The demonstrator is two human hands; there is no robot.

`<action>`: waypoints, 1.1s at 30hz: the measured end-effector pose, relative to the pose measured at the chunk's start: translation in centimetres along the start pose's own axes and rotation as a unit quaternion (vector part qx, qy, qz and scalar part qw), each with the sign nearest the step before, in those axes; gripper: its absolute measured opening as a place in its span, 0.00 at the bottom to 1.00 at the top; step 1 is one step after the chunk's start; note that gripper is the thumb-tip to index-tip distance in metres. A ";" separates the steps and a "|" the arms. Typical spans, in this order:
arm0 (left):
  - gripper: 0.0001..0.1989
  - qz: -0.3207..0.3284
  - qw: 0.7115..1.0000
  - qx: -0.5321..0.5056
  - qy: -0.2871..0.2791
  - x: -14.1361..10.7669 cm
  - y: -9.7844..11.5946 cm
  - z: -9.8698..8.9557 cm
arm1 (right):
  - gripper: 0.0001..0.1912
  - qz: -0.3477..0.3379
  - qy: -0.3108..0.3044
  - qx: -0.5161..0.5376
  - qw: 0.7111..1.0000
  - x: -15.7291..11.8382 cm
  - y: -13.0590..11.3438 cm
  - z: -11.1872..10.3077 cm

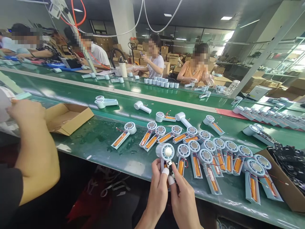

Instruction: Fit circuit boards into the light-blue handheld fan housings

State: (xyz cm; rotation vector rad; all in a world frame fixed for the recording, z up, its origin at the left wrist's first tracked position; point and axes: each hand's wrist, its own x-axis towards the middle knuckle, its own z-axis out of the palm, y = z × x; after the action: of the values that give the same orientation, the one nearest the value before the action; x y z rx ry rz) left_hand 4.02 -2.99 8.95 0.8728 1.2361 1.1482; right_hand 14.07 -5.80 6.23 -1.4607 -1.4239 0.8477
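Note:
At the bench's front edge, both my hands are around one light-blue handheld fan (167,152), its round head up and a pale disc at its centre. My left hand (157,187) is closed on the left side of its handle, with a white cover on the thumb. From the right, my right hand (182,194) grips the same handle, also with a white-covered digit. Between the fingertips shows a small dark part (170,169). Just right of my hands lies an open fan body (183,151) with an orange battery, among several similar ones.
On the green bench (107,136) stands an open cardboard box (69,119). A co-worker's arm (35,143) reaches in at left. A box of black parts (288,165) sits at right. Several people work across the bench.

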 end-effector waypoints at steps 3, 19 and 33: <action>0.19 0.018 0.999 0.038 0.029 -0.1 -0.5 0.0 | 0.26 -0.033 0.005 -0.056 0.998 0.2 -0.5 0.4; 0.23 -0.047 0.998 -0.041 0.024 0.6 -0.3 -0.7 | 0.46 -0.145 -0.170 -0.364 0.904 0.2 -2.3 -0.7; 0.24 0.109 0.936 0.333 0.010 6.8 -1.9 -4.7 | 0.40 -0.087 -0.222 -0.372 0.897 2.1 -3.5 0.2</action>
State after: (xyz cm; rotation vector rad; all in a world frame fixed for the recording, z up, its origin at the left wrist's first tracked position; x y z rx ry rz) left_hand -0.54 2.77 4.70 1.5373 1.6089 0.9051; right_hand 12.74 -3.96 9.66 -1.7020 -2.3704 0.5510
